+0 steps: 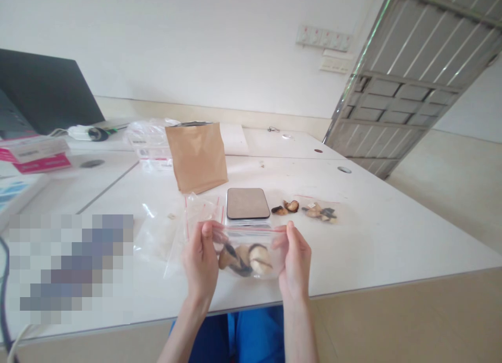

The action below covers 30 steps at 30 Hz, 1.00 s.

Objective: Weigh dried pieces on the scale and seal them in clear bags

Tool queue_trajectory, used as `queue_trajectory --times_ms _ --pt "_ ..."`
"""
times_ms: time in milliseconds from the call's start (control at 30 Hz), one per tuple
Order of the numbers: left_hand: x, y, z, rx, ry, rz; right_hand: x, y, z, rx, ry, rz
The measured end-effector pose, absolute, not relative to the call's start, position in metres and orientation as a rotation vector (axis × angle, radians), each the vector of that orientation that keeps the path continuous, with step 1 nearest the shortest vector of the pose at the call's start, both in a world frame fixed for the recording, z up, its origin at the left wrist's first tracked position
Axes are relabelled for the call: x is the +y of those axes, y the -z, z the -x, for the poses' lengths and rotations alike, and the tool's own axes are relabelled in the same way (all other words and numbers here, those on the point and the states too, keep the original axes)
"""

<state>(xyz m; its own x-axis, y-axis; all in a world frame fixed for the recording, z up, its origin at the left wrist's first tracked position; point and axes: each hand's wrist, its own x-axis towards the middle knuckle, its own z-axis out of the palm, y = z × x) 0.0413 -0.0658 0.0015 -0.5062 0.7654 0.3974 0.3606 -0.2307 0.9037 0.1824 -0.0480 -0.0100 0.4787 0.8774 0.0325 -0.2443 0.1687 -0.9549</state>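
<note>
I hold a small clear zip bag (251, 242) of dried mushroom pieces (245, 259) in front of me, above the table's near edge. My left hand (201, 261) pinches its top left corner and my right hand (295, 263) pinches its top right corner, along the red seal strip. Just behind the bag sits a small scale (248, 203) with a dark plate.
A brown paper bag (197, 156) stands behind the scale. Loose mushroom pieces (285, 207) and another filled clear bag (319, 212) lie to the right of the scale. Empty clear bags (164, 232) lie on the left. A laptop (43, 91) and boxes are far left on the white table (392, 222).
</note>
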Motion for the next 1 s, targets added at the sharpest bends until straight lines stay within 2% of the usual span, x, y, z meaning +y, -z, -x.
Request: queue_trajectory --times_ms 200,400,633,800,1000 --pt "-0.065 0.005 -0.035 1.7 -1.762 -1.28 -0.045 0.013 -0.185 -0.646 -0.946 1.095" --pt "-0.064 0.01 -0.029 1.709 -1.808 -1.168 -0.049 0.017 -0.195 -1.136 -1.05 1.035" --pt "-0.062 0.018 -0.026 1.711 -1.79 -1.13 -0.049 0.022 -0.191 -1.027 -0.968 1.059" --pt "-0.062 0.024 -0.022 1.472 -1.696 -1.048 -0.046 0.03 -0.188 -1.057 -0.923 1.095" --pt "-0.066 0.025 -0.022 1.266 -1.711 -0.994 -0.046 0.031 -0.19 -1.217 -0.717 1.173"
